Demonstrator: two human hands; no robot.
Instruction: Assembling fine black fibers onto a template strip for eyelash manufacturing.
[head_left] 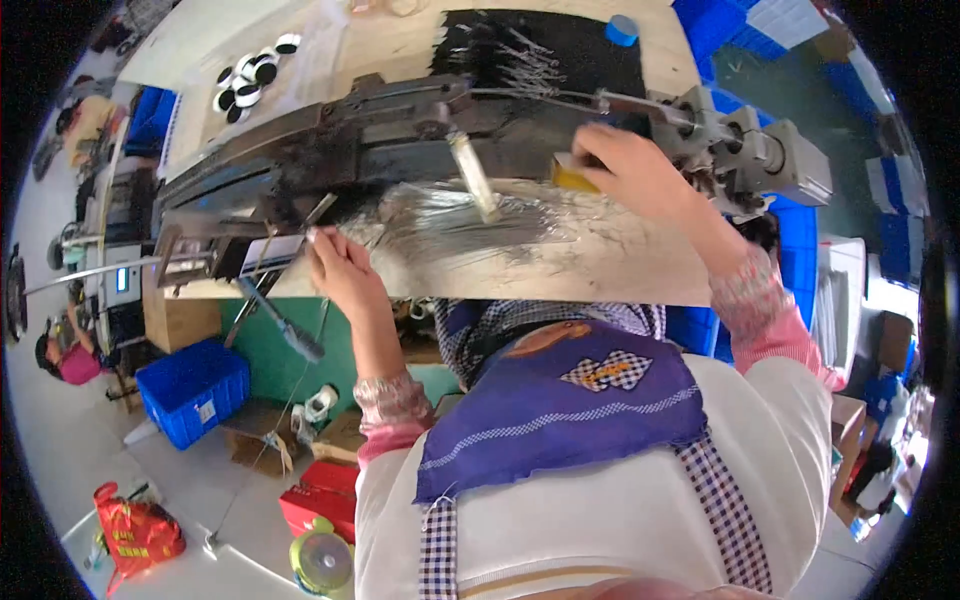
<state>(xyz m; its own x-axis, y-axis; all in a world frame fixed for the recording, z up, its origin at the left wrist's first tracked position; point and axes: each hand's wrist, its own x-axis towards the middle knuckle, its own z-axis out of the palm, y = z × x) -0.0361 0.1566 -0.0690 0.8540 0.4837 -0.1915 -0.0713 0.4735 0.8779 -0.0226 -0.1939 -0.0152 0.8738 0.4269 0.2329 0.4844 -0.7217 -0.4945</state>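
My left hand [345,272] is closed at the left end of the bench, its fingertips together beside a metal fixture [270,255] with a pale plate. Whatever it pinches is hidden or too thin to make out. On the right, my right hand [635,168] curls its fingers over a yellow block-like piece [574,176] at the front of a long dark metal machine [390,130]. Between the hands lies a loose bundle of thin metal wires [520,225]. A pale bar [472,178] on the machine slants down over them.
Behind the machine are a black mat [590,70] with several metal pieces, a blue cap [621,31] and several black-and-white round parts [247,82]. Motor-like housings [765,155] stand at the right end. A grey-blue handle [290,325] hangs below the bench edge, above a blue crate [193,390].
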